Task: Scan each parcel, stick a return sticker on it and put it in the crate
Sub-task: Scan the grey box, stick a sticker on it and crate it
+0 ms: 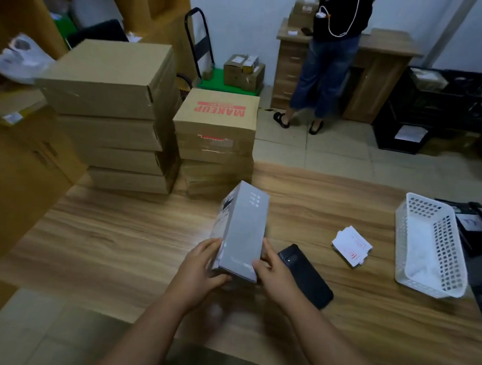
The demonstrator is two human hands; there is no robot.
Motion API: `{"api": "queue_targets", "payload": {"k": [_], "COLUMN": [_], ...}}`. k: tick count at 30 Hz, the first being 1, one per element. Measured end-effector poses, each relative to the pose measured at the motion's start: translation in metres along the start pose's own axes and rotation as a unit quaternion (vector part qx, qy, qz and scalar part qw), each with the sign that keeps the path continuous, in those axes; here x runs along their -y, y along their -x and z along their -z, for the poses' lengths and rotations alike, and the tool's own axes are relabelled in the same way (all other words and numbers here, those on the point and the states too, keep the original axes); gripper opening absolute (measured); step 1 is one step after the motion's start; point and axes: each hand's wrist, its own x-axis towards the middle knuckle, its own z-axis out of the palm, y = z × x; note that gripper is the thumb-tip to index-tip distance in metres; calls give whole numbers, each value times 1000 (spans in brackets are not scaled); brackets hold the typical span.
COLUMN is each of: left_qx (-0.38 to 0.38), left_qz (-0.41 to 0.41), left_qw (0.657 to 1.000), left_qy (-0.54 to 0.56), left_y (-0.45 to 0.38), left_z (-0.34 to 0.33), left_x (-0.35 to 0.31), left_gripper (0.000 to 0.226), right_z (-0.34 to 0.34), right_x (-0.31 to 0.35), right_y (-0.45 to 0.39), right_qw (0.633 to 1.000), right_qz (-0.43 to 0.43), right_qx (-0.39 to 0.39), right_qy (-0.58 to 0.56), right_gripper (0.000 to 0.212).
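Grey parcel (241, 233) tilted above table (118, 231) | left hand (200, 267), right hand (273, 274) fingers gripping its near end

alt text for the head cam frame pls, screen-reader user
Both hands, left hand and right hand, hold a grey parcel above a wooden table. A black phone, sticker sheets and a white basket lie to the right; stacked cardboard boxes stand behind.
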Motion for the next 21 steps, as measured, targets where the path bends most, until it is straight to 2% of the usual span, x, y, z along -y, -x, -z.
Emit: {"api": "queue_targets", "payload": {"k": [2,4,6,8,10,12,14,17,21], "left_qx": [-1,25,61,71,43,6,-6,-4,-5], "left_qz": [-7,14,32,20,13,16,23,23,33], "left_qw": [997,990,983,976,977,978,976,973,974], "left_qy": [-81,-137,-172,-206,-210,-209,-215,-228,-225], "left_y": [1,3,5,5,6,5,2,-4,-6], "left_z": [0,-3,-12,-23,-35,-44,-49,-51,-51], "left_x": [-3,-3,-3,-6,-12,-17,-18,-17,-18], "left_gripper": [84,89,85,74,65,61,60,61,62], "right_z": [6,11,18,34,56,74,82,78,75], "right_x": [-7,-15,-23,-32,-49,-69,-86,-94,-88], "right_y": [1,0,-4,-6,-8,-3,3,3,4], "right_qw": [998,998,998,988,948,898,864,853,869], "right_qz": [-21,-50,-54,3,52,1,-42,-33,-60], "right_qx": [16,17,12,-24,-74,-70,-30,-45,-73], "right_qy": [-50,-32,29,150,306,435,502,518,486], "right_gripper": [54,46,40,40,46,65,80,77,80]}}
